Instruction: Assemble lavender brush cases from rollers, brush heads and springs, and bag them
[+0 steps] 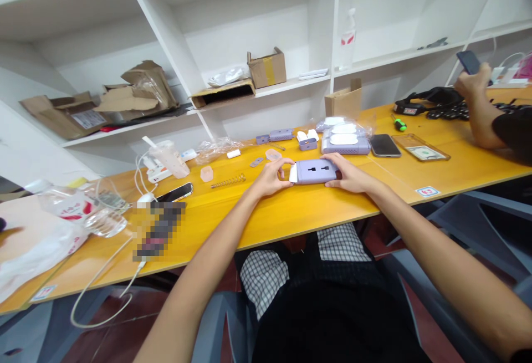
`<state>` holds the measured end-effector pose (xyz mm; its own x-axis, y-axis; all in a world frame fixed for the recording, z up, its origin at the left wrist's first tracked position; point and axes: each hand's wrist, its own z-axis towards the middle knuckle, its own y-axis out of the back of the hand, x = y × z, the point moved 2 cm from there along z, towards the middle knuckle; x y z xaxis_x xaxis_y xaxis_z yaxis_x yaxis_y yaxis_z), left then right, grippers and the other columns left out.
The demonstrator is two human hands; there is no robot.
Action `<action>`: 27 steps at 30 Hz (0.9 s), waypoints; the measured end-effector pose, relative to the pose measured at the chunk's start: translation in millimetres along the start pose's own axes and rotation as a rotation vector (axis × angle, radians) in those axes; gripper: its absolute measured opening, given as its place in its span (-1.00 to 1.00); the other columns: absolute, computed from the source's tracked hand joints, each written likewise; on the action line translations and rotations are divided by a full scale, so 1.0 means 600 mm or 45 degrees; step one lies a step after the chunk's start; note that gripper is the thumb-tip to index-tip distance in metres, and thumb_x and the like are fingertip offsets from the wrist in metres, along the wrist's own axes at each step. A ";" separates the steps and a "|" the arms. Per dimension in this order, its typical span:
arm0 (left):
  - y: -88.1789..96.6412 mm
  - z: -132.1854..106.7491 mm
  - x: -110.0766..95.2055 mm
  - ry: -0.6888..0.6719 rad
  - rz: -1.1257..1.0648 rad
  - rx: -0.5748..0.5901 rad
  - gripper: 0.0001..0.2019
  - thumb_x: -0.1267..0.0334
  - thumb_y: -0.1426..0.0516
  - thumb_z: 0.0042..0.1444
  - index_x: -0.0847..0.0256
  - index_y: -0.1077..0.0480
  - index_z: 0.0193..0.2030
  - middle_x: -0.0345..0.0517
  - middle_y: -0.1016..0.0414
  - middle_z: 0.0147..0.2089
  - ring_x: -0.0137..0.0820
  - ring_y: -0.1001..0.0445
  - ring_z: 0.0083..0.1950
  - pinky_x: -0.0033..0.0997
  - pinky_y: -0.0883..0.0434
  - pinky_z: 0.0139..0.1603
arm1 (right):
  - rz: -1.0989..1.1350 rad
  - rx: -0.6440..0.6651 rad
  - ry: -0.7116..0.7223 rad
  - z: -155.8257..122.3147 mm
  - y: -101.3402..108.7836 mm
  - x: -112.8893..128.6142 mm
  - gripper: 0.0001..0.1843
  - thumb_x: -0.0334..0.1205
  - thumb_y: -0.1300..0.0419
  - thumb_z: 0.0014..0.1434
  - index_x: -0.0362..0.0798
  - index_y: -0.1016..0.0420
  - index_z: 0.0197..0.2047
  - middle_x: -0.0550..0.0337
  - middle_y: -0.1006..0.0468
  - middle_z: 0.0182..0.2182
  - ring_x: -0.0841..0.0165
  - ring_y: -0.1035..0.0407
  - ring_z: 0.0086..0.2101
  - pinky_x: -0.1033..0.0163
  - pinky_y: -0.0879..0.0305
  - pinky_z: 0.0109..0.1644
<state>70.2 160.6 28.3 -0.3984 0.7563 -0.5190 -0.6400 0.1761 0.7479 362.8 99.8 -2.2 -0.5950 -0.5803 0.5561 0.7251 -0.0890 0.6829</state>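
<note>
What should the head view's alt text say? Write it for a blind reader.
Two bare hands, left hand and right hand, hold a lilac power strip by its ends on an orange table. More lilac parts, a spring and phones lie beyond it.

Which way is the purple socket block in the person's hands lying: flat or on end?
Flat. The purple socket block lies lengthwise on the table, slotted face up, left hand and right hand at its ends.

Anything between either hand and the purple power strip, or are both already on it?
Nothing visible in the way. The left hand grips the purple power strip at its white end, the right hand at the other end; both touch it. The spring lies apart, to the left.
</note>
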 end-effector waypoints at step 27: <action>-0.011 -0.001 0.018 0.159 -0.169 0.013 -0.36 0.38 -0.24 0.07 0.17 -0.30 0.34 0.11 -0.47 0.23 -0.45 -0.53 -0.25 -0.37 -0.47 -0.17 | -0.016 -0.179 0.083 0.004 -0.007 0.028 -0.17 -0.31 -0.36 0.08 0.16 -0.28 0.41 0.01 -0.32 0.32 -0.05 -0.26 0.33 -0.29 -0.16 0.47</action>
<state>69.9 167.0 17.6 -0.3899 0.6419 -0.6603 -0.6860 0.2758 0.6733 348.9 92.7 5.2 -0.5838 -0.6295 0.5128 0.7619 -0.2063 0.6140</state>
